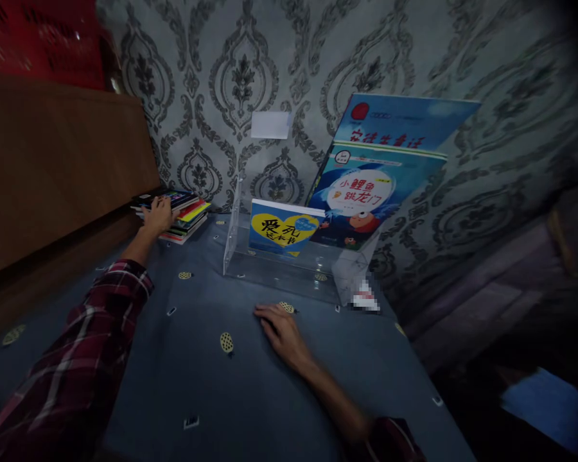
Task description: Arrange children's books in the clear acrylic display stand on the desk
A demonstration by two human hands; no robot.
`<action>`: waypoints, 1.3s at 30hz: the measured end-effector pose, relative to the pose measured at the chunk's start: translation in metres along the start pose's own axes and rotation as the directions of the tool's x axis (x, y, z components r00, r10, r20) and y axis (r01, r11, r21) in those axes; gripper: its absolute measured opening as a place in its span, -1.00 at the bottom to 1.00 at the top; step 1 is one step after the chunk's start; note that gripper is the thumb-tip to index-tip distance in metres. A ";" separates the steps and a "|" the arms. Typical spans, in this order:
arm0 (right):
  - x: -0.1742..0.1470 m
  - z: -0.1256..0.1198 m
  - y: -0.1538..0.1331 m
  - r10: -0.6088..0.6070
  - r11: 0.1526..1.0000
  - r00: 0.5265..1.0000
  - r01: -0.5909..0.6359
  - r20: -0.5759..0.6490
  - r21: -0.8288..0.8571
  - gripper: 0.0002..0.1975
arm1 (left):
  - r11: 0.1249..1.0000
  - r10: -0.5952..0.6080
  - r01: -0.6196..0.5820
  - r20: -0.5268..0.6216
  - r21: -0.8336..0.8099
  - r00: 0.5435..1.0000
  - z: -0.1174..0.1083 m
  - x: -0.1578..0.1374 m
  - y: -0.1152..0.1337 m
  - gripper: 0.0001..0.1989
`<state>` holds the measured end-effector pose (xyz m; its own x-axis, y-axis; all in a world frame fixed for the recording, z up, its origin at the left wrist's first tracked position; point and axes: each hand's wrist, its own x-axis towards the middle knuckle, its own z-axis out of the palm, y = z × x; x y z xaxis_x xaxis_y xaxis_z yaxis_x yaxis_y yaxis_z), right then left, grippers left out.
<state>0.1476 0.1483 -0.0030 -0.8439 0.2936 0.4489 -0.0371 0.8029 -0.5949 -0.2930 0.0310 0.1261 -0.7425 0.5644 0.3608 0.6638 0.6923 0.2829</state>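
My left hand (158,217) reaches to a small stack of books (191,219) at the far left of the table, its bent fingers closed on the dark top book (180,197). Part of the grip is hidden behind the hand. My right hand (285,335) lies open on the blue tablecloth, holding nothing. Just beyond it stands a clear acrylic rack (279,273). A small blue book with a yellow heart (285,228) leans in its left part. To the right are a taller blue book with a red fish (366,192) and another blue book (404,119) behind it.
A wooden cabinet (62,173) borders the table on the left, with a red basket (43,45) on top. Patterned wallpaper (243,70) covers the wall behind the rack. The table (192,366) ends along a slanting edge at right, near a blue object (549,404) lower down.
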 end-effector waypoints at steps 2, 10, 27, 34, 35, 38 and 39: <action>0.001 -0.002 -0.001 -0.002 1.000 1.000 0.002 -0.007 0.014 -0.71 | 1.000 0.016 -0.017 0.020 0.025 1.000 -0.001 0.006 -0.002 -0.39; -0.001 0.001 0.004 -0.004 0.999 1.000 0.004 0.009 0.039 -0.72 | 0.983 0.097 -0.100 0.028 0.154 0.995 -0.015 0.005 -0.019 -0.31; 0.003 -0.001 -0.001 -0.031 0.999 0.999 0.031 0.021 0.013 -0.72 | 0.925 0.176 -0.213 0.143 0.316 0.974 -0.035 -0.035 -0.035 -0.57; 0.002 0.001 0.001 -0.048 0.999 0.999 0.048 0.020 -0.021 -0.73 | 0.858 0.182 -0.172 0.027 0.485 0.983 -0.028 -0.044 -0.014 -0.41; 0.002 0.002 0.001 -0.048 0.999 0.999 0.048 0.022 -0.026 -0.73 | 0.857 0.186 -0.174 0.024 0.484 0.982 -0.024 -0.042 -0.007 -0.40; 0.002 0.002 0.003 -0.049 0.998 0.999 0.049 0.024 -0.038 -0.72 | 0.874 0.154 -0.146 0.021 0.464 0.988 -0.013 -0.038 0.006 -0.44; 0.002 0.002 0.003 -0.051 0.998 0.998 0.052 0.023 -0.038 -0.72 | 0.878 0.140 -0.133 0.020 0.460 0.990 -0.010 -0.037 0.008 -0.45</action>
<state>0.1447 0.1500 -0.0056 -0.8531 0.2401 0.4632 -0.0604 0.8365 -0.5447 -0.2588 0.0110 0.1237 -0.6441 0.6647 0.3786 0.6405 0.7392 -0.2081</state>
